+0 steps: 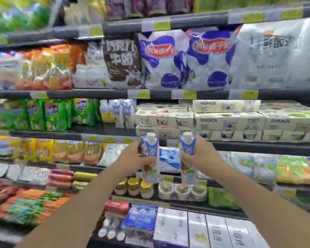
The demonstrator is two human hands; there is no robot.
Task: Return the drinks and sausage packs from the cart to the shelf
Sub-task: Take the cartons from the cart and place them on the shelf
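Left hand [132, 154] grips one drink carton [150, 158] | right hand [198, 154] grasps another carton [188, 158] | risk: raised cartons may topple matching shelf cartons [123, 111].

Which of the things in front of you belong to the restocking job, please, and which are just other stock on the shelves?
Part of the job:
- drink carton in left hand
- drink carton in right hand
- matching cartons on the shelf

Just other stock:
- blue-spotted bags
- yogurt multipacks
- yellow-lidded jars
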